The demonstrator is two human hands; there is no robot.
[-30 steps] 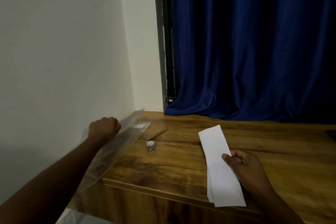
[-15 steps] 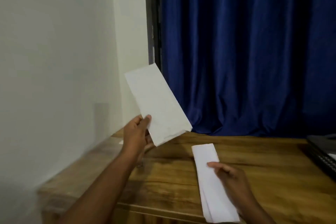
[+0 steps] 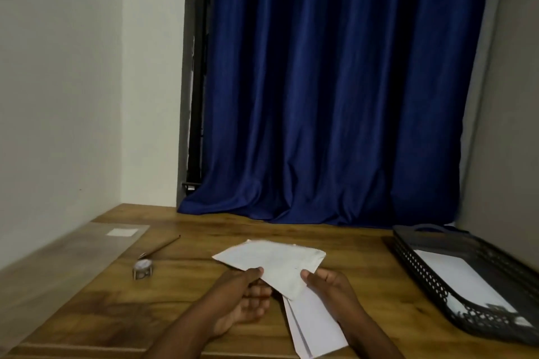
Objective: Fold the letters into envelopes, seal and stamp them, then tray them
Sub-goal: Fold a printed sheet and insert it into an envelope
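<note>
I am pinching a flat white paper envelope (image 3: 271, 264) with my left hand (image 3: 245, 297) and right hand (image 3: 329, 285) above the wooden tabletop (image 3: 180, 294).

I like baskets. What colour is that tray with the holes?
Black. The tray shows in the head view, at the right of the table.

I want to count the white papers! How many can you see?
3, maybe more hidden. An envelope held up by both hands, a folded letter under the right hand on the table, and one sheet lying in the black tray.
</note>
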